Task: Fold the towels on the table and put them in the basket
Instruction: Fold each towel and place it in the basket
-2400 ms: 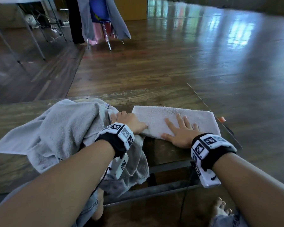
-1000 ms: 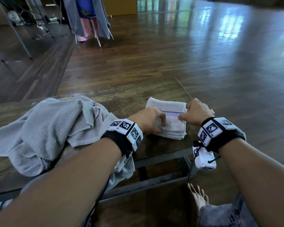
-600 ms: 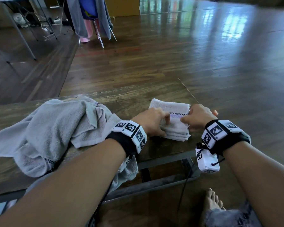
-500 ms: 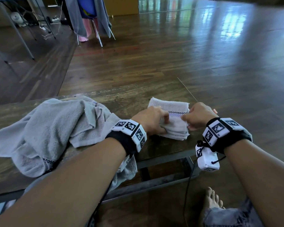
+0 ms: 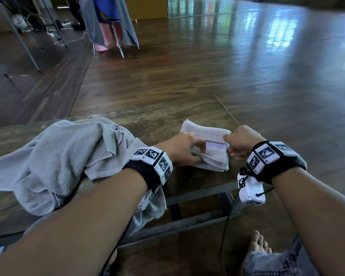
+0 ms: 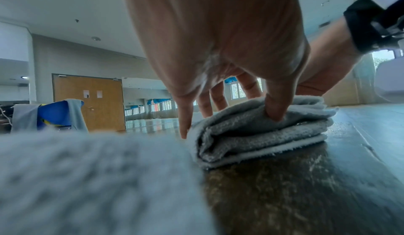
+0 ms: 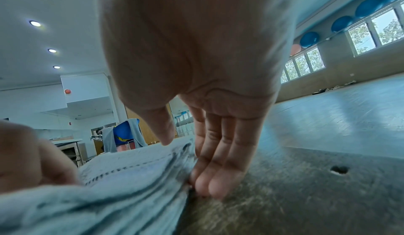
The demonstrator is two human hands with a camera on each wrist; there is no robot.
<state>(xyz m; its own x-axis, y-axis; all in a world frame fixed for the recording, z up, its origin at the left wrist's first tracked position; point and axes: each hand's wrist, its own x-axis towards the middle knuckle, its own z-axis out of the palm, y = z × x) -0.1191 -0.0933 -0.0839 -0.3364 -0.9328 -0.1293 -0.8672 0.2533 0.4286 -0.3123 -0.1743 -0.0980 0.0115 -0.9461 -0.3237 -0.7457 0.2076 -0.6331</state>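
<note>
**Both hands are gripping the folded towel at its two sides, getting set to lift it off the desk.**

Going near to far in the head view: the left hand (image 5: 182,149) is pinching the folded towel (image 5: 211,150) at its 9 o'clock side, thumb pressing into the top layers and fingers spreading over it; the right hand (image 5: 240,141) at 3 o'clock is grasping the opposite edge, thumb on top and fingers tucking down beside the stack against the desk (image 5: 157,124). To do this well, both hands ought to be squeezing all layers together and rising level, or the bottom layers may be sagging open. The unfolded towels (image 5: 64,156) are lying heaped at 9 o'clock, touching the left wrist. No basket is showing in any view.
</note>
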